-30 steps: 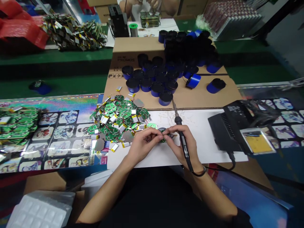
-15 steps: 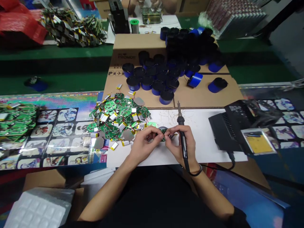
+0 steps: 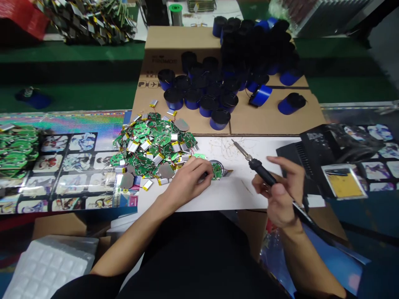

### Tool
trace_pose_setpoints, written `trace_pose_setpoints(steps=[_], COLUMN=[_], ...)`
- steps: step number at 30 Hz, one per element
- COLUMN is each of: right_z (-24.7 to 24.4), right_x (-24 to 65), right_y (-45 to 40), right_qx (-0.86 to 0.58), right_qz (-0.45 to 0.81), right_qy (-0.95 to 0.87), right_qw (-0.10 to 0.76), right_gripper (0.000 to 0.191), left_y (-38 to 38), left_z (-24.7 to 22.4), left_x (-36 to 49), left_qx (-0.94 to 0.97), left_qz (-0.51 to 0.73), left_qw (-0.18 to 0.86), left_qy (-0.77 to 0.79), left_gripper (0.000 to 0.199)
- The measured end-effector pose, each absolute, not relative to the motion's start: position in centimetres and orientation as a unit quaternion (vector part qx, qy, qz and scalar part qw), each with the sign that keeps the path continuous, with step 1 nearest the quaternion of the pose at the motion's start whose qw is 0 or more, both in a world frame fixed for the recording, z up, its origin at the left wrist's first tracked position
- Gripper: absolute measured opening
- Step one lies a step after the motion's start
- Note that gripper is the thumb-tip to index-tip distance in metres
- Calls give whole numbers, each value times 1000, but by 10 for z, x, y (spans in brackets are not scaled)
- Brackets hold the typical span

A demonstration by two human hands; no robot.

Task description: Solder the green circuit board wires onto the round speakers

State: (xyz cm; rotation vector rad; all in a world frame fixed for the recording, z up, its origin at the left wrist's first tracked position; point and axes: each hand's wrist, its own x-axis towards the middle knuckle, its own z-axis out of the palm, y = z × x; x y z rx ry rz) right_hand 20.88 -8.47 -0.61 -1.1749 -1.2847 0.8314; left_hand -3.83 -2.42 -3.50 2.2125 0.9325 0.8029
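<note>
My left hand (image 3: pixel 190 178) is closed at the left edge of a round green circuit board (image 3: pixel 217 170) in a dark ring on the white sheet (image 3: pixel 199 197); what its fingers pinch is hidden. To the right, my right hand (image 3: pixel 282 189) holds a black soldering iron (image 3: pixel 263 171), its metal tip pointing up and left, clear of the board. Beside my left hand lies a heap of green circuit boards (image 3: pixel 141 141) with small silver batteries and wires.
Blue and black round housings (image 3: pixel 208 106) crowd the cardboard (image 3: pixel 258 122) ahead. On the right stands a black soldering station (image 3: pixel 296 160) with a yellow sponge (image 3: pixel 344 182). A solder spool (image 3: pixel 176 15) stands at the back.
My right hand has moved away from the board to the right, and the iron has tilted leftward. My left hand stays beside the board. The camera view has shifted slightly.
</note>
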Motion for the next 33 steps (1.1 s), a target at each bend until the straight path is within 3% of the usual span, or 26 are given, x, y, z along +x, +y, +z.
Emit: trace_pose_setpoints(steps=[2, 9, 21, 33], right_z=[0, -5, 6, 5], right_x=[215, 236, 226, 226], right_y=[-83, -87, -69, -68], right_qx=[-497, -606, -530, -527], right_qz=[382, 264, 317, 326], right_qy=[-527, -546, -669, -673], right_qw=[574, 514, 413, 404], right_gripper=[41, 8, 11, 8], left_y=[-23, -27, -28, -28], left_z=[-36, -40, -41, -41], left_x=[-38, -36, -38, -38], left_qx=[835, 824, 832, 833], left_qz=[294, 335, 328, 330], left_qw=[296, 294, 282, 272], left_qy=[358, 351, 348, 351], left_gripper=[10, 10, 7, 7])
